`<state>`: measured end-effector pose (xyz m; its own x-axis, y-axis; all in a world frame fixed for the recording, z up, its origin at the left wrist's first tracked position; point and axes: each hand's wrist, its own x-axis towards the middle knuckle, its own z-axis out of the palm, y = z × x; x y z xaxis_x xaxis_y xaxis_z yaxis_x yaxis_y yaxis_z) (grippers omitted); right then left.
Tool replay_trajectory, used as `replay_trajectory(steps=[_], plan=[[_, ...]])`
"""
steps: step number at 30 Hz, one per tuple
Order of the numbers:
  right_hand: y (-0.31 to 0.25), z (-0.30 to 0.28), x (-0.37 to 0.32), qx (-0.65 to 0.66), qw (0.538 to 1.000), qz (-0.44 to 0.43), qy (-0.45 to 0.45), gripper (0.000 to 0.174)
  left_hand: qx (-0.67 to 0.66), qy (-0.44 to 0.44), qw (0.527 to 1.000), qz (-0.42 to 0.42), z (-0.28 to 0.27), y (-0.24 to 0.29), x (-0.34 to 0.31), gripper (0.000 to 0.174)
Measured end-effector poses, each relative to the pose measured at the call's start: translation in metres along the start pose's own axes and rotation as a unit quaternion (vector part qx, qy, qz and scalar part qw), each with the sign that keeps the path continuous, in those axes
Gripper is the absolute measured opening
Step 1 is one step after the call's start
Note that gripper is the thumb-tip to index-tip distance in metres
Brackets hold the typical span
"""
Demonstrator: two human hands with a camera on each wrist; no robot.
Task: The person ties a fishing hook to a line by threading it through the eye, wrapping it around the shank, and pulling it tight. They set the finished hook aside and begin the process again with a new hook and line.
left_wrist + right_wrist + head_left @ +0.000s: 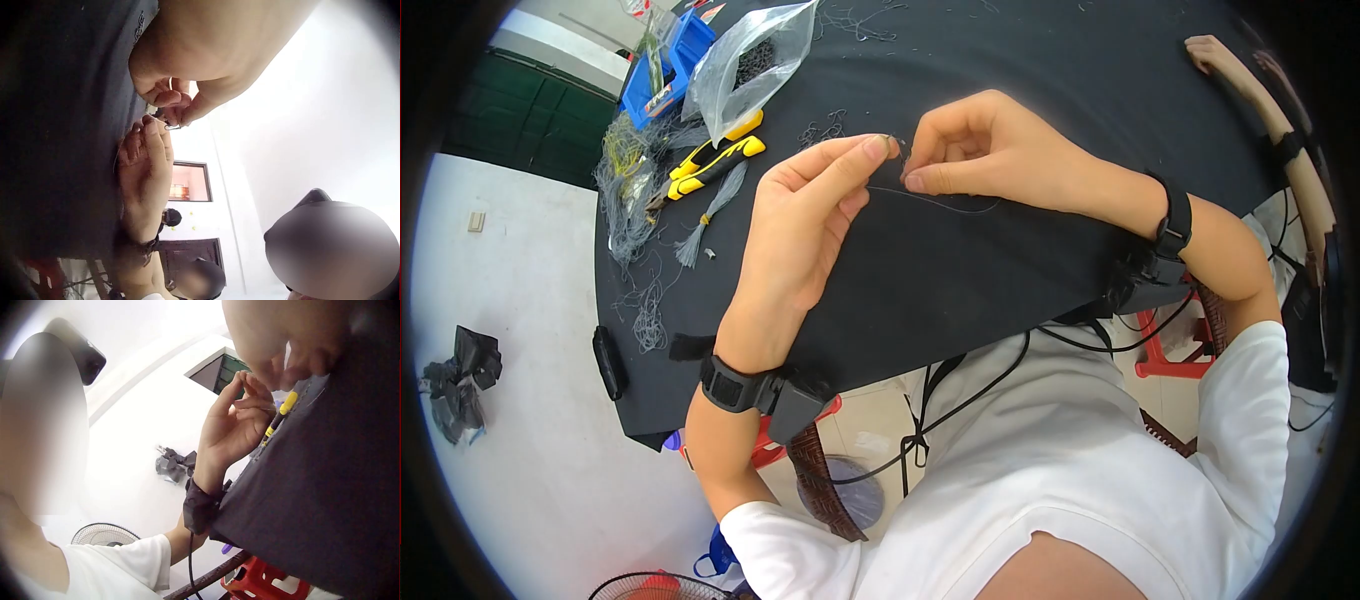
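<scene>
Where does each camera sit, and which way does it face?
Head: worn on the head, looks down at left hand, right hand, shirt and cloth.
Left wrist: strapped there, looks past left hand to right hand and wall.
Right wrist: strapped there, looks past right hand to left hand and shirt.
Head and right wrist share the yellow-handled pliers.

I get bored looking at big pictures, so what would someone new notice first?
Probably the person's left grip and right grip, pinching close together above the black cloth, with a thin strand curving just below. Next, the yellow-and-black pliers to their left, and beyond those a clear bag beside a blue bin.
</scene>
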<state>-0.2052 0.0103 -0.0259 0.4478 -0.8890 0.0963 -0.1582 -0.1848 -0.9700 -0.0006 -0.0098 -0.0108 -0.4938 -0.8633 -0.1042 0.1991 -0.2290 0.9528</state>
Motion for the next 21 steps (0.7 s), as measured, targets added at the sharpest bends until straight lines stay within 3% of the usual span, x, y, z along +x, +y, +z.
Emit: replay_trajectory(steps=[7, 10, 13, 21], plan=[[-0.0003, 0.0005, 0.0003, -0.009, 1.000, -0.028, -0.007, 0.012, 0.070, 0.021, 0.997, 0.027, -0.0088, -0.0023, 0.0051, 0.016], [0.0039, 0.0017, 0.0002, -0.016, 0.997, -0.068, 0.046, 0.014, 0.166, 0.050, 0.980, 0.097, -0.0024, 0.0014, 0.0013, 0.014], [0.0066, 0.0011, 0.0014, -0.034, 0.990, -0.108, 0.084, 0.013, 0.191, 0.054, 0.973, 0.118, -0.0027, 0.0034, 0.0002, 0.013], [-0.0023, 0.0018, -0.0021, -0.058, 0.984, -0.120, 0.120, 0.007, 0.219, 0.049, 0.962, 0.153, -0.0028, -0.0004, 0.0012, 0.011]])
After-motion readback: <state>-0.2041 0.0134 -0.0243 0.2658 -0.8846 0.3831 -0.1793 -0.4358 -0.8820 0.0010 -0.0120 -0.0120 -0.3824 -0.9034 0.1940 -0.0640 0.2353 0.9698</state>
